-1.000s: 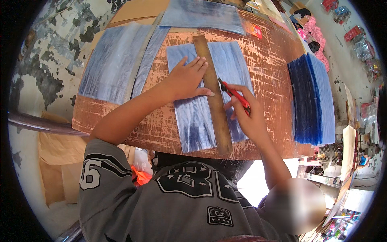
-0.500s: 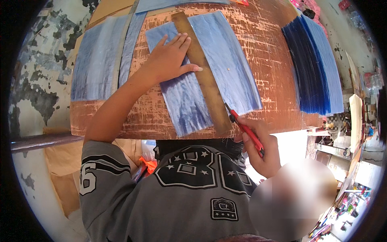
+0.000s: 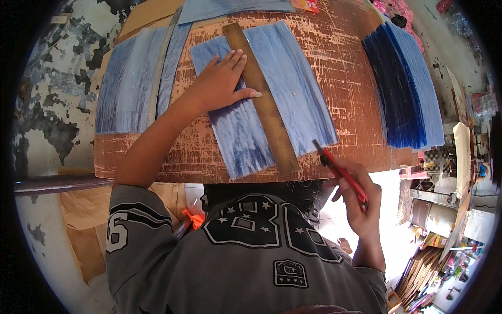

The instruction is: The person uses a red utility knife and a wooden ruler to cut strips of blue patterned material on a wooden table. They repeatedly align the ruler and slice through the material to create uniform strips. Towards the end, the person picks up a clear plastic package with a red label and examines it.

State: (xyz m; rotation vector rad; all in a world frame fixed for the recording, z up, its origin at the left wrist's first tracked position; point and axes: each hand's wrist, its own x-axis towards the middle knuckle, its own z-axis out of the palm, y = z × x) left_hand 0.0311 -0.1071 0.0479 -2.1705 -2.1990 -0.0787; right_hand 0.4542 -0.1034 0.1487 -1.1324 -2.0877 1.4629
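Left hand point(image 3: 222, 78) spread on ruler point(image 3: 269, 115) and blue sheet point(image 3: 293, 86) by the scratched tabletop's point(image 3: 361, 115) near edge, right hand point(image 3: 364, 196) gripping a red cutter point(image 3: 346, 177) there; peeling wall point(image 3: 57, 104) beyond the left edge.

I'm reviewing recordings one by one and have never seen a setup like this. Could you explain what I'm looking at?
There is no robot here: you see a person's two bare hands. All the pictures come from one wide fisheye camera worn on the person's head and looking down, so straight edges bend near the rim.

The worn brown table carries streaky blue sheeting with a flat brown strip across it. More blue sheets lie to the left and at the far edge, and a thick blue stack sits on the right.

The left hand is spread over the sheeting and strip. The right hand holds a red-handled cutter, its tip near the sheeting's near right corner.
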